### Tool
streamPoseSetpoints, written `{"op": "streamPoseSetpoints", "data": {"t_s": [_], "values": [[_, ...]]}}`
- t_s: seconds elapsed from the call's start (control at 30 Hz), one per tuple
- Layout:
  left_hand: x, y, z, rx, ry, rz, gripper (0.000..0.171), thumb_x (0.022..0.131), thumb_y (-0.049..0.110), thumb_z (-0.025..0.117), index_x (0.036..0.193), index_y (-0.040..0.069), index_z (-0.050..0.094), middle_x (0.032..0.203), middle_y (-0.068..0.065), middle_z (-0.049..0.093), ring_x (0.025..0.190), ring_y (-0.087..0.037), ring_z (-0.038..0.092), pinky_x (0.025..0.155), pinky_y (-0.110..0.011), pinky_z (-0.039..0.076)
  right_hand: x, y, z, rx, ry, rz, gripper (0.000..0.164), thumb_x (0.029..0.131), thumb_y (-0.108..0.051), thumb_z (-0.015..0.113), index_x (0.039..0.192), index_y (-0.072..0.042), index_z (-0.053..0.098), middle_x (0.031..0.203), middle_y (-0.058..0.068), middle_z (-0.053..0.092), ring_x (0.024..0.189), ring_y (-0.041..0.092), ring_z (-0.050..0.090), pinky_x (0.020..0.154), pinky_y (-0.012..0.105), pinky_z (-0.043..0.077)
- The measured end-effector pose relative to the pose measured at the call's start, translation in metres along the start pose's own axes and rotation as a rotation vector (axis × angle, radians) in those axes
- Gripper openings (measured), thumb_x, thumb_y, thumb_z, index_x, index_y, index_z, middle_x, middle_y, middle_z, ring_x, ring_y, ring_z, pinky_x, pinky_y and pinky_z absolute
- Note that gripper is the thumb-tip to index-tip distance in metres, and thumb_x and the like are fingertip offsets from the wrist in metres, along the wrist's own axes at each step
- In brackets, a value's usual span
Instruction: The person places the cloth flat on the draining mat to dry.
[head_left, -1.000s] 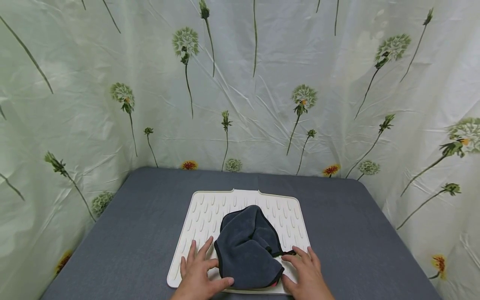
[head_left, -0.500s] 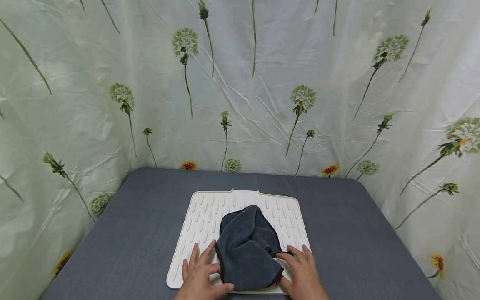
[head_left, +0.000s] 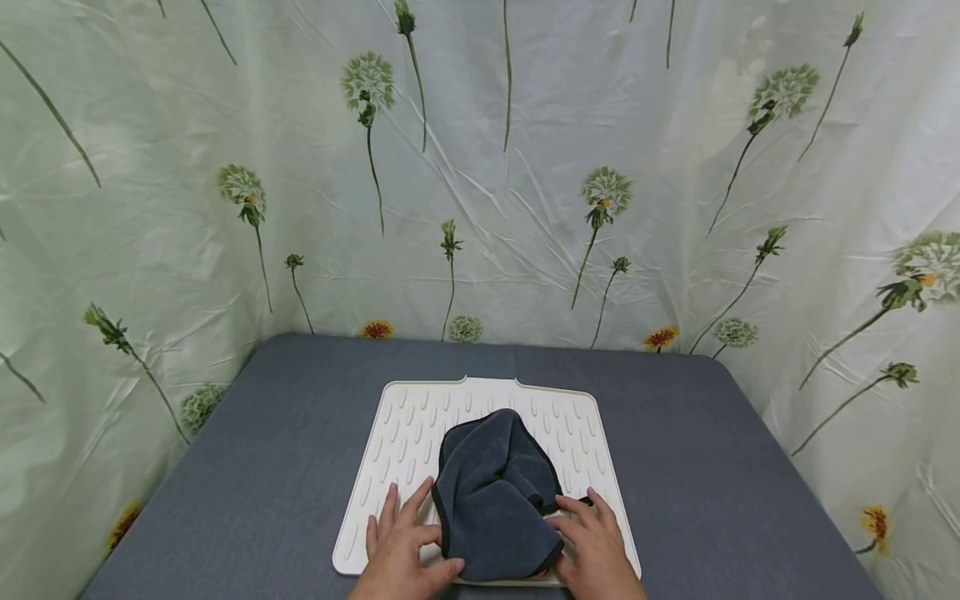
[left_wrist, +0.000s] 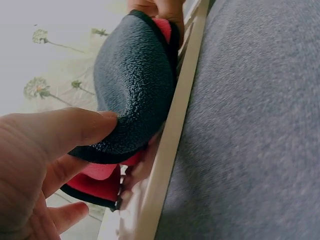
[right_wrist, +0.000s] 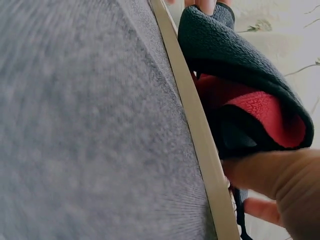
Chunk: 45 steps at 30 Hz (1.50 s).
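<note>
A dark grey-blue plush cloth (head_left: 495,508) with black hems lies crumpled on a white ribbed tray (head_left: 375,525). Red fabric shows on its underside in both wrist views. My left hand (head_left: 405,550) is at the cloth's near-left edge. Its thumb (left_wrist: 95,127) presses the outer side, and a finger goes behind the hem, pinching the fold. At the near-right corner, my right hand (head_left: 592,546) touches the cloth's edge with bent fingers beside a black loop (head_left: 587,502). Its thumb (right_wrist: 245,170) is low by the tray rim; the cloth hides some fingertips.
The tray sits near the front of a table covered in dark grey fabric (head_left: 300,467). Grey fabric extends on both sides of the tray. A pale curtain (head_left: 487,208) with a dandelion print hangs behind and at the sides.
My right hand has moved left, closer to the cloth, with its fingertips now at the edge. My left hand has shifted slightly right. The cloth's near part has shifted slightly.
</note>
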<state>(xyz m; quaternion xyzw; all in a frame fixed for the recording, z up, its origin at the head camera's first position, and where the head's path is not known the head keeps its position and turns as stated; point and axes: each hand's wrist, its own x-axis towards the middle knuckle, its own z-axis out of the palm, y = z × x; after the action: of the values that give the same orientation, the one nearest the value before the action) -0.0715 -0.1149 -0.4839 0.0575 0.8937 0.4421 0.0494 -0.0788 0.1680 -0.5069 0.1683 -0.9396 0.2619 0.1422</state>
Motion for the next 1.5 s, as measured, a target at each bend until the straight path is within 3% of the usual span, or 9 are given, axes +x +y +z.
{"op": "streamPoseSetpoints", "data": {"t_s": [0.07, 0.2, 0.47, 0.7, 0.87, 1.0, 1.3, 1.5], "values": [[-0.001, 0.0, -0.003, 0.006, 0.013, -0.005, 0.018, 0.071, 0.028, 0.09, 0.073, 0.027, 0.072, 0.161, -0.019, 0.04, 0.149, -0.063, 0.004, 0.103, -0.089, -0.003, 0.001, 0.0, -0.002, -0.056, 0.0, 0.008, 0.04, 0.063, -0.004, 0.088, 0.098, -0.02, 0.075, 0.12, 0.009, 0.069, 0.126, 0.051, 0.053, 0.108, 0.063, 0.037], [-0.003, 0.0, -0.007, 0.026, 0.051, 0.014, 0.021, 0.07, 0.029, 0.09, 0.07, 0.029, 0.069, 0.16, -0.017, 0.042, 0.149, -0.062, 0.008, 0.103, -0.09, 0.0, 0.002, 0.002, -0.003, -0.147, 0.088, -0.009, 0.041, 0.062, -0.009, 0.091, 0.096, -0.021, 0.074, 0.113, 0.006, 0.071, 0.121, 0.047, 0.057, 0.103, 0.061, 0.04], [-0.007, -0.002, -0.012, 0.04, 0.121, 0.056, 0.029, 0.069, 0.03, 0.09, 0.064, 0.029, 0.062, 0.157, -0.018, 0.046, 0.148, -0.063, 0.012, 0.103, -0.089, 0.002, 0.006, 0.002, -0.003, -0.149, 0.089, 0.043, 0.032, 0.07, -0.015, 0.091, 0.096, -0.02, 0.073, 0.104, 0.0, 0.069, 0.116, 0.041, 0.059, 0.105, 0.059, 0.041], [-0.007, -0.002, -0.014, 0.031, 0.107, 0.039, 0.029, 0.07, 0.03, 0.09, 0.064, 0.028, 0.062, 0.158, -0.017, 0.046, 0.149, -0.062, 0.011, 0.103, -0.09, 0.001, 0.017, 0.006, -0.003, -0.216, 0.109, 0.003, 0.029, 0.075, -0.012, 0.086, 0.101, -0.014, 0.074, 0.095, 0.001, 0.072, 0.105, 0.033, 0.063, 0.098, 0.053, 0.046], [-0.008, -0.003, -0.017, 0.046, 0.094, 0.013, 0.028, 0.073, 0.03, 0.089, 0.066, 0.027, 0.063, 0.159, -0.016, 0.045, 0.15, -0.062, 0.011, 0.103, -0.09, 0.003, 0.027, 0.012, -0.003, -0.285, 0.143, -0.055, 0.022, 0.071, -0.009, 0.088, 0.089, -0.013, 0.075, 0.084, 0.0, 0.071, 0.096, 0.029, 0.064, 0.092, 0.049, 0.049], [-0.008, -0.005, -0.022, 0.047, 0.102, -0.006, 0.026, 0.075, 0.03, 0.089, 0.068, 0.026, 0.064, 0.159, -0.014, 0.045, 0.15, -0.06, 0.011, 0.104, -0.089, 0.004, 0.034, 0.017, -0.004, -0.317, 0.122, -0.074, 0.018, 0.07, -0.007, 0.086, 0.082, -0.014, 0.074, 0.079, -0.002, 0.071, 0.092, 0.027, 0.064, 0.089, 0.046, 0.051], [-0.01, -0.009, -0.033, 0.018, 0.123, -0.062, 0.025, 0.076, 0.027, 0.088, 0.07, 0.024, 0.064, 0.158, -0.016, 0.045, 0.152, -0.058, 0.006, 0.107, -0.087, 0.001, 0.048, 0.028, -0.019, -0.303, 0.082, -0.066, 0.015, 0.073, -0.002, 0.079, 0.082, -0.014, 0.074, 0.08, -0.001, 0.072, 0.094, 0.031, 0.065, 0.087, 0.049, 0.053], [-0.009, -0.011, -0.04, 0.044, 0.119, -0.098, 0.027, 0.079, 0.026, 0.087, 0.071, 0.021, 0.062, 0.159, -0.019, 0.043, 0.151, -0.059, 0.006, 0.106, -0.087, 0.002, 0.058, 0.045, -0.029, -0.303, 0.144, -0.103, 0.017, 0.071, 0.001, 0.077, 0.079, -0.014, 0.073, 0.079, 0.001, 0.072, 0.094, 0.035, 0.065, 0.087, 0.051, 0.054]]}}
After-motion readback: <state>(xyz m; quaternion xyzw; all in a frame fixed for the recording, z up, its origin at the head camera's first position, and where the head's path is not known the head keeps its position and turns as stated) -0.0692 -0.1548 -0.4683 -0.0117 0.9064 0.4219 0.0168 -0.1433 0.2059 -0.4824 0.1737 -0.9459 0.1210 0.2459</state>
